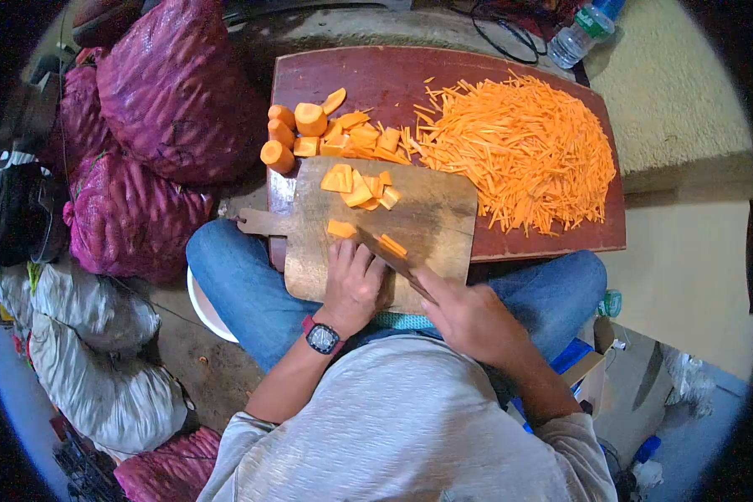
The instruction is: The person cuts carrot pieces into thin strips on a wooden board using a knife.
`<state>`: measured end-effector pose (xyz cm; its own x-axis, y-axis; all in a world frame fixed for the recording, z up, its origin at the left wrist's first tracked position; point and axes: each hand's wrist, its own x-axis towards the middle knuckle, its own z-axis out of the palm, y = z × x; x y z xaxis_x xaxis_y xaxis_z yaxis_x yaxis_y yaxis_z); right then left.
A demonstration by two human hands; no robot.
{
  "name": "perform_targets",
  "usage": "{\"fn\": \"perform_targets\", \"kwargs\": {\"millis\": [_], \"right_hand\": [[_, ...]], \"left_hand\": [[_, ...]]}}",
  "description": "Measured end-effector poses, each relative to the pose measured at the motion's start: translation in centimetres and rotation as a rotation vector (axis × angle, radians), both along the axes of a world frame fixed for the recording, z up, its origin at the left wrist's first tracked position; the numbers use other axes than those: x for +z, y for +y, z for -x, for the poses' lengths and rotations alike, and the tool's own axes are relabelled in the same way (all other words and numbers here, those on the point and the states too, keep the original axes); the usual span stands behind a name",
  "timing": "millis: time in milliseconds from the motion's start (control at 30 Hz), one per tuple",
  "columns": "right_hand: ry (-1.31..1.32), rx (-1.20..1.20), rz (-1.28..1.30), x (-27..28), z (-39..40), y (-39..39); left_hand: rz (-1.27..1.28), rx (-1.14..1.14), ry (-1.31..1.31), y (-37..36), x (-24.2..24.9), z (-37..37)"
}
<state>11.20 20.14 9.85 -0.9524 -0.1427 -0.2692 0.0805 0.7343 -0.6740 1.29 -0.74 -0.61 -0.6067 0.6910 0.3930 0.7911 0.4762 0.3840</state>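
Below us, a dark red surface sits low in front of our knees, with a wooden cutting board laid over its near edge and reaching onto our lap.

Nearest to us, our left hand lies flat on the near part of the board, its fingers spread open and pressing down beside a small carrot slice, not wrapped around anything. A dark watch sits on that wrist. Our right hand is at the board's near right corner, fingers clenched around the handle of a knife, whose blade runs up and left toward another carrot piece just beside the left fingertips.

Further along, near the board's far edge, lies a small heap of cut carrot chunks. Beyond the board, at the left side of the surface, thick carrot rounds are gathered. A large mound of fine carrot strips covers the far right part of the surface.

Off the left edge, purple mesh sacks are stacked on the floor. A plastic bottle lies past the far right corner.
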Motion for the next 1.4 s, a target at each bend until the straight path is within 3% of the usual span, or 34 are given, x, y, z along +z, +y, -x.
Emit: {"fn": "perform_targets", "kwargs": {"millis": [67, 200, 267, 500, 567, 667, 833, 1000, 1100, 1267, 1400], "right_hand": [[-0.214, -0.033, 0.001, 1.4, -1.0, 0.3], [-0.268, -0.049, -0.077, 0.8, -0.7, -0.1], [-0.038, -0.035, 0.029, -0.8, 0.1, -0.1], [0.01, 0.058, -0.06, 0.8, -1.7, 0.9], [-0.313, -0.037, -0.106, 0.9, -0.4, 0.1], [-0.074, -0.041, -0.002, -0.9, -0.1, 0.1], [-0.186, -0.031, -0.058, 1.5, -1.4, 0.9], [-0.187, -0.045, -0.088, -0.1, -0.7, 0.3], [0.006, -0.015, -0.04, 0.0, -1.0, 0.5], [-0.245, -0.019, -0.111, 0.3, -1.3, 0.6], [-0.067, -0.051, -0.002, -0.3, -0.5, 0.2]], "left_hand": [[-0.006, -0.002, -0.022, 0.0, 0.2, -0.1], [-0.036, -0.007, -0.048, -0.2, -0.3, -0.1], [-0.05, -0.007, -0.019, 0.0, -0.2, 0.1], [-0.023, -0.024, -0.022, -0.5, -0.5, 0.0], [-0.037, -0.021, -0.03, -0.4, -0.4, 0.0], [-0.042, -0.009, -0.063, -0.3, -0.1, -0.2], [-0.06, 0.004, -0.034, -0.3, -0.6, 0.0], [-0.087, 0.012, -0.081, -0.2, -0.1, -0.1], [-0.115, -0.005, -0.082, -0.2, -0.2, 0.0], [-0.116, 0.017, -0.086, -0.3, -0.4, -0.3], [-0.115, 0.023, -0.078, -0.2, -0.2, -0.1]]}}
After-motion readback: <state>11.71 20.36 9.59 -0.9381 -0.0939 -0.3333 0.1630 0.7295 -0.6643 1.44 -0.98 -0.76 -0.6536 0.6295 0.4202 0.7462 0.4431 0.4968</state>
